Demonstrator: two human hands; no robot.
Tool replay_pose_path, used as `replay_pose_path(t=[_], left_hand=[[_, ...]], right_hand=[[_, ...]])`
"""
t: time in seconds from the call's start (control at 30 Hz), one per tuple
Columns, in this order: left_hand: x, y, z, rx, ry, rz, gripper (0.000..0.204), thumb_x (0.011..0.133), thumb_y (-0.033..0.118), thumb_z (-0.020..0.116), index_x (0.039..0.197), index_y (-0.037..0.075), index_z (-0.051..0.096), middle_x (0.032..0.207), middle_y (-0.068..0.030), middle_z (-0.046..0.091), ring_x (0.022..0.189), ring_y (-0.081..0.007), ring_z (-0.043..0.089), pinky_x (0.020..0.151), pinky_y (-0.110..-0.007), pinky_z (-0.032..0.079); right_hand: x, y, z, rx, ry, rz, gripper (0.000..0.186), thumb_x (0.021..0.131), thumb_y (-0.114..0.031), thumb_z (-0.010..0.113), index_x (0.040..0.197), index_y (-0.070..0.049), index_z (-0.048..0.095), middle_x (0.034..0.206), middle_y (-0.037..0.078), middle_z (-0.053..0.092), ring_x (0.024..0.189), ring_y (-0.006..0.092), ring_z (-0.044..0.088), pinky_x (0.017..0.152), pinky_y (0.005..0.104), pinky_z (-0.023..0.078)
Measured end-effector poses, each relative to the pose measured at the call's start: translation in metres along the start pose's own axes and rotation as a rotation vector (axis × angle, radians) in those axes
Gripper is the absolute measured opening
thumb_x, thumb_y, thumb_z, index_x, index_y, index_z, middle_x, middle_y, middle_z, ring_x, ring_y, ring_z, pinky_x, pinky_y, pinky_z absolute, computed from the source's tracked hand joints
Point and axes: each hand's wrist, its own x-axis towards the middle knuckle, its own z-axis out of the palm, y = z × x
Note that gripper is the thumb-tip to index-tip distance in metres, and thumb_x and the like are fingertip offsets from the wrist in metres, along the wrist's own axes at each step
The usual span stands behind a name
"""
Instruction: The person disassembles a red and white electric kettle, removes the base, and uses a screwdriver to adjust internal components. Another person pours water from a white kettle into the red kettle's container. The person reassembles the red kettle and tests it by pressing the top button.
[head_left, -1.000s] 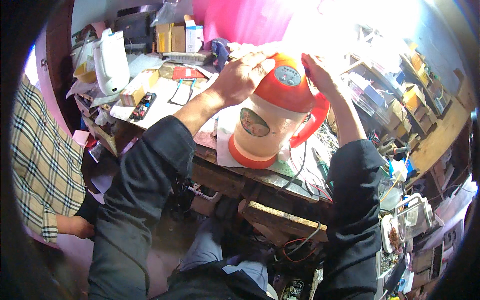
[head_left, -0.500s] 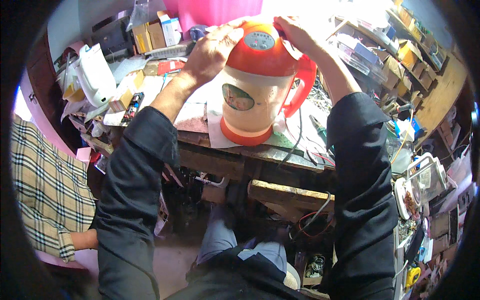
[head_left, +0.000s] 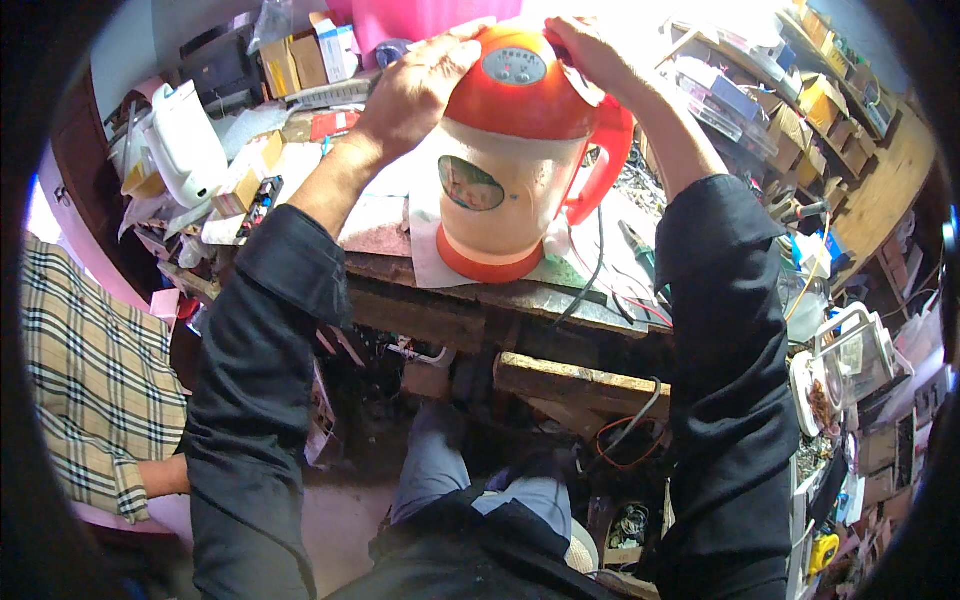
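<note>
A jug-shaped soymilk maker (head_left: 512, 205) with a cream body and red base stands on a sheet of paper near the bench's front edge. Its red lid (head_left: 520, 105) carries an oval grey control panel on top. The red handle (head_left: 610, 160) sits on the right side. My left hand (head_left: 425, 85) grips the lid from the left, its fingertips reaching over the top edge. On the lid's far right, above the handle, my right hand (head_left: 590, 60) is closed around the edge. Its fingertips are partly hidden behind the lid.
A white appliance (head_left: 187, 145) and small boxes (head_left: 238, 195) stand left on the cluttered bench (head_left: 380, 240). Pliers (head_left: 637, 248) and wires lie right of the base. Parts shelves (head_left: 790, 130) rise at the right. A person in a plaid shirt (head_left: 95, 370) is beside me at left.
The soymilk maker and both hands sit slightly higher and farther left in the picture, and the view has shifted a little. Both hands keep their hold on the lid.
</note>
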Motion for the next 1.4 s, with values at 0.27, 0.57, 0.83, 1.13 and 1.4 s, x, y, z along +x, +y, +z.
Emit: replay_pose_path(t=[0.27, 0.57, 0.83, 1.13, 1.4], left_hand=[[-0.001, 0.000, -0.002, -0.116, -0.079, -0.094, 0.050, 0.111, 0.028, 0.038, 0.151, 0.001, 0.049, 0.154, -0.0128, 0.052, 0.144, -0.0226, 0.046, 0.124, -0.033, 0.029], [-0.001, -0.011, 0.000, -0.021, -0.063, 0.024, 0.048, 0.111, 0.026, 0.040, 0.150, -0.001, 0.050, 0.153, -0.0133, 0.052, 0.144, -0.0209, 0.046, 0.123, -0.032, 0.029], [-0.005, 0.013, 0.000, -0.085, -0.003, -0.046, 0.039, 0.111, 0.012, 0.036, 0.136, -0.012, 0.054, 0.143, -0.0253, 0.058, 0.133, -0.0348, 0.057, 0.115, -0.036, 0.042], [-0.001, 0.014, -0.004, -0.100, -0.021, -0.036, 0.036, 0.110, 0.010, 0.039, 0.133, -0.012, 0.056, 0.141, -0.0250, 0.059, 0.133, -0.0345, 0.056, 0.113, -0.036, 0.043], [-0.004, 0.002, -0.005, 0.207, 0.033, 0.257, 0.027, 0.106, 0.005, 0.048, 0.124, -0.011, 0.060, 0.132, -0.0274, 0.064, 0.116, -0.0389, 0.066, 0.103, -0.042, 0.053]], right_hand=[[0.009, 0.016, 0.001, -0.111, 0.083, -0.063, 0.039, 0.103, -0.039, 0.053, 0.082, -0.008, 0.067, 0.072, -0.001, 0.058, 0.064, 0.0105, 0.048, 0.058, 0.0306, 0.040], [-0.003, -0.003, 0.007, -0.081, 0.106, -0.003, 0.042, 0.105, -0.037, 0.050, 0.084, -0.005, 0.068, 0.075, 0.002, 0.062, 0.066, 0.0126, 0.053, 0.062, 0.0323, 0.045], [0.007, 0.021, 0.009, 0.141, 0.107, 0.078, 0.044, 0.107, -0.043, 0.047, 0.096, -0.006, 0.068, 0.090, 0.001, 0.065, 0.076, 0.0107, 0.055, 0.070, 0.0292, 0.046], [0.000, 0.010, 0.002, 0.013, 0.065, 0.186, 0.047, 0.103, -0.055, 0.048, 0.089, -0.015, 0.067, 0.078, -0.005, 0.058, 0.068, 0.0088, 0.048, 0.060, 0.0270, 0.039], [-0.011, -0.009, 0.001, -0.112, 0.081, 0.290, 0.049, 0.103, -0.060, 0.044, 0.084, -0.018, 0.062, 0.072, -0.006, 0.054, 0.059, 0.0072, 0.043, 0.052, 0.0266, 0.035]])
